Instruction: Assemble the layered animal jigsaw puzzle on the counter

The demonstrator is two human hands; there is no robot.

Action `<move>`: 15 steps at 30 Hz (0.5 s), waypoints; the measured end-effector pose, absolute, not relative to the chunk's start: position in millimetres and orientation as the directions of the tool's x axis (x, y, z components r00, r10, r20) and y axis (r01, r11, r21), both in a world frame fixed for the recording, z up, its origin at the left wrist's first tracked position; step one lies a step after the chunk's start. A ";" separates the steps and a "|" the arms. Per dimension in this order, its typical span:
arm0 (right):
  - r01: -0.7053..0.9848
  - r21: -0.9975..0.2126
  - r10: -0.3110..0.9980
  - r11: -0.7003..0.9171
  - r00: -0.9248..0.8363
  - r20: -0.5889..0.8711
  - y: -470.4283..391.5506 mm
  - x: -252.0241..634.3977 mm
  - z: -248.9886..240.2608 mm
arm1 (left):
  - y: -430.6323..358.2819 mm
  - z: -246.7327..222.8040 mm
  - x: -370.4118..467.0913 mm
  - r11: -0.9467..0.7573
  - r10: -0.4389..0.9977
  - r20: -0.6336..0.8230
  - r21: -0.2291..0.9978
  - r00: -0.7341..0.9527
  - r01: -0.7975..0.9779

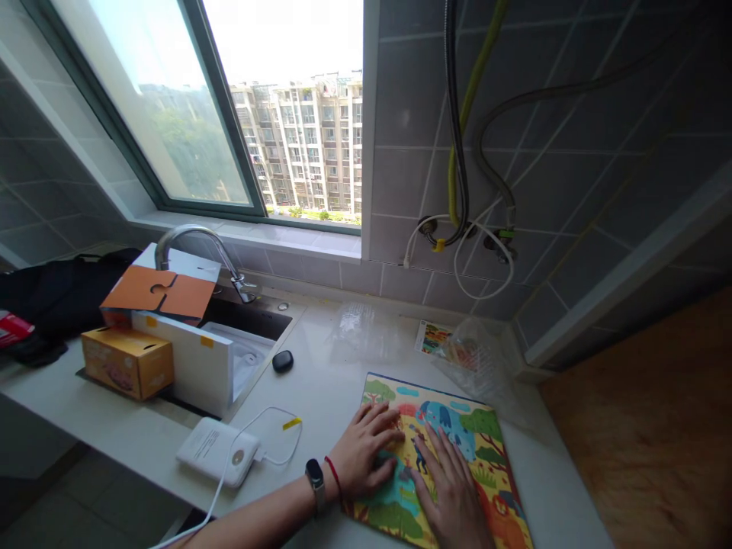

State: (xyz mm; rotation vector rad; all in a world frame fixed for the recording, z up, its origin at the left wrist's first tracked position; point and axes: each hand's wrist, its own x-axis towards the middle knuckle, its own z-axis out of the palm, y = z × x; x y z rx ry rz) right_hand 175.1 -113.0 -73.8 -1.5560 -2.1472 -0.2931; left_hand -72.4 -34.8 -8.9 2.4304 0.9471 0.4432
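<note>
A colourful animal jigsaw puzzle (pixel 486 427) lies flat on the white counter, showing trees, blue elephants and a lion. My left hand (pixel 369 446), with a dark watch and a red string at the wrist, rests on its left half, fingers spread. Flat on the middle and lower part lies my right hand (pixel 449 488), its fingers stretched out and slightly apart. Both hands cover parts of the picture, and neither grips anything.
Behind the puzzle lie clear plastic bags (pixel 469 351) and a small picture card (pixel 431 338). To the left are a white power bank (pixel 217 450) with a cable, a black case (pixel 282 361), an orange-yellow box (pixel 126 362) and a sink with a faucet (pixel 229 267).
</note>
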 end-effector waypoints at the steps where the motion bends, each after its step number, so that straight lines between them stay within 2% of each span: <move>1: 0.939 -0.112 0.846 0.325 -0.236 0.478 -113.7 173.6 -71.6 | -35.6 -10.4 -71.8 -0.632 0.710 0.135 0.554 0.691 0.541; 8: 0.949 -0.179 0.903 0.258 -0.171 0.395 -115.6 164.8 -57.3 | -36.8 -19.9 -70.9 -0.641 0.726 0.214 0.556 0.654 0.529; 15: 0.943 -0.227 0.908 0.245 -0.141 0.395 -115.2 161.8 -59.7 | -37.7 -13.7 -71.9 -0.637 0.733 0.215 0.552 0.646 0.539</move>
